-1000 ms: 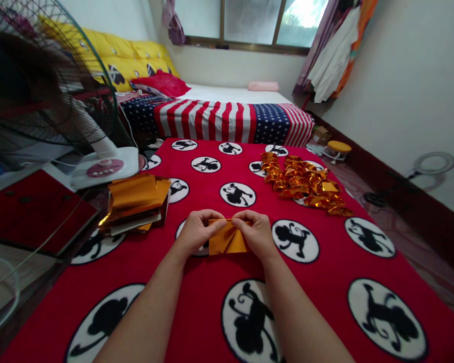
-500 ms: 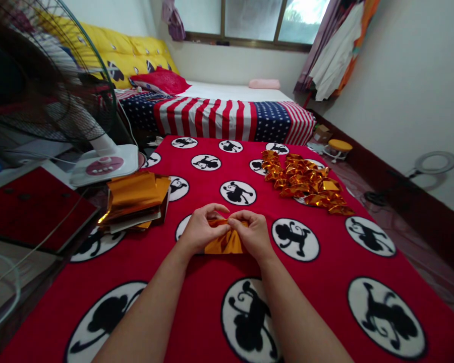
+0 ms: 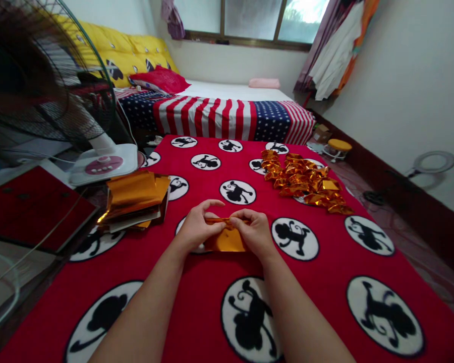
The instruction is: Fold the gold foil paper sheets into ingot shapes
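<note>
Gold paper (image 3: 229, 242) is just below the mid. of the pic, btwn the 2 hands, over a red cloth (image 3: 208, 307) w/ black monkeys in white rings. Can't tell if it touches the cloth. Its top edge is folded & bunched; the front part is flat & shiny. R hand (image 3: 254, 233) is clamped on the paper's top edge, thumb & finger tips together. L hand (image 3: 197, 228) has its thumb on the same edge, pointer finger up & apart from it; can't tell if its other fingers grip, they're hid. Pile (image 3: 136, 194) of gold sheets is mid-left, near the fan (image 3: 115, 161). Folded gold bits (image 3: 300, 179) sit in rows, mid-right. Bed (image 3: 212, 118) w/ stripes & stars is at top mid.
</note>
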The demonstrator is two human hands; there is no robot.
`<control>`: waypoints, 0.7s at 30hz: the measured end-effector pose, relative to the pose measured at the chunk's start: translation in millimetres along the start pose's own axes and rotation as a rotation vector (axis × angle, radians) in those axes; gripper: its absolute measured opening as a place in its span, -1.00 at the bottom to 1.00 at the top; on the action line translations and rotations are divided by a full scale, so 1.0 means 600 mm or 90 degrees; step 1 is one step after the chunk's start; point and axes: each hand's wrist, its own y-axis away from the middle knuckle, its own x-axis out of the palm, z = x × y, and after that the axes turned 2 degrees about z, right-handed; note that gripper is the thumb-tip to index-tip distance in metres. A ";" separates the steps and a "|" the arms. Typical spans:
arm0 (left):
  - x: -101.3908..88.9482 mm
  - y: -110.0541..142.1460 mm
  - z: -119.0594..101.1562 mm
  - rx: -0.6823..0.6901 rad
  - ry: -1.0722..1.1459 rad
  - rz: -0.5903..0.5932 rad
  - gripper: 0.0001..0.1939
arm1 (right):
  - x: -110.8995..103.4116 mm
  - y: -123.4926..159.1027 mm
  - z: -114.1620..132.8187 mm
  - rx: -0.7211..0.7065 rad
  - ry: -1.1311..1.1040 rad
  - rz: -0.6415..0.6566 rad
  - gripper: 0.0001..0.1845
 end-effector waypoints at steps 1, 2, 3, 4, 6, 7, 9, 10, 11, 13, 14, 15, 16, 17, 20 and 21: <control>-0.002 0.000 0.000 -0.007 0.003 -0.001 -0.44 | -0.003 -0.001 -0.001 0.004 0.001 0.001 -0.88; -0.005 0.000 0.000 -0.012 0.001 -0.006 -0.43 | -0.006 -0.002 -0.001 0.007 0.002 -0.001 -0.87; -0.009 0.000 0.000 -0.013 -0.002 -0.018 -0.43 | -0.009 -0.003 -0.001 0.009 0.003 -0.007 -0.87; -0.013 0.000 0.000 -0.013 -0.006 -0.036 -0.43 | -0.013 -0.004 -0.001 0.012 0.005 -0.015 -0.86; -0.023 0.000 0.000 -0.013 -0.007 -0.073 -0.44 | -0.019 -0.006 0.000 0.016 0.008 -0.033 -0.85; -0.027 0.000 0.000 -0.015 -0.002 -0.082 -0.44 | -0.022 -0.007 0.001 0.018 0.010 -0.038 -0.84; -0.033 0.000 0.002 -0.019 0.005 -0.086 -0.44 | -0.025 -0.008 0.002 0.024 0.009 -0.038 -0.84; -0.034 0.000 0.002 -0.020 0.006 -0.085 -0.45 | -0.026 -0.008 0.003 0.026 0.008 -0.037 -0.83; -0.034 -0.001 0.003 -0.020 0.004 -0.084 -0.45 | -0.026 -0.009 0.003 0.030 0.007 -0.037 -0.83; -0.031 -0.001 0.003 -0.012 -0.001 -0.076 -0.49 | -0.026 -0.009 0.003 0.033 0.004 -0.035 -0.83; -0.029 -0.002 0.003 -0.005 -0.002 -0.070 -0.52 | -0.025 -0.009 0.003 0.032 0.002 -0.035 -0.83; -0.026 -0.002 0.002 0.001 -0.001 -0.061 -0.54 | -0.025 -0.009 0.003 0.032 -0.002 -0.033 -0.84; -0.024 -0.002 0.001 0.005 0.003 -0.052 -0.56 | -0.025 -0.008 0.003 0.032 -0.008 -0.031 -0.84; -0.021 -0.003 -0.001 0.005 0.004 -0.044 -0.59 | -0.024 -0.008 0.002 0.033 -0.015 -0.029 -0.84; -0.012 -0.003 -0.002 -0.010 -0.006 -0.022 -0.63 | -0.020 -0.007 0.002 0.035 -0.031 -0.017 -0.84; -0.009 -0.003 -0.001 -0.016 -0.010 -0.013 -0.64 | -0.018 -0.006 0.002 0.034 -0.032 -0.015 -0.85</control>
